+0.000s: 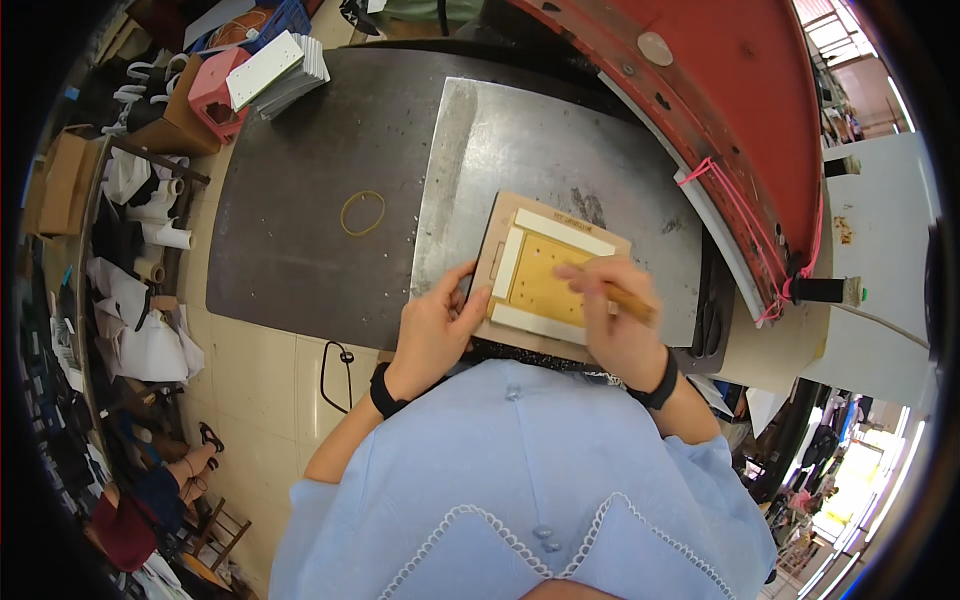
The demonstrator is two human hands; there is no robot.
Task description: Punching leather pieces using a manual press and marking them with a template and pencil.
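Note:
A tan board (489, 250) lies tilted on the metal plate (470, 150) in front of me. On it is a yellow panel (535, 268) with small holes or dots, edged by cream-white strips (568, 229). My left hand (432, 325) grips the board's left edge, thumb on top and fingers along the side. Over the panel's right part, my right hand (625, 320) is closed round a slim brown wooden-looking stick (632, 304). Motion blurs those fingertips and the stick's front end, so its kind cannot be made out.
A yellow ring-shaped band (382, 212) lies on the dark table (290, 200). White panels (275, 75) are stacked at the far left beside a pink stool (212, 95). A large red machine frame (720, 80) overhangs the right side. Someone (150, 510) sits at lower left.

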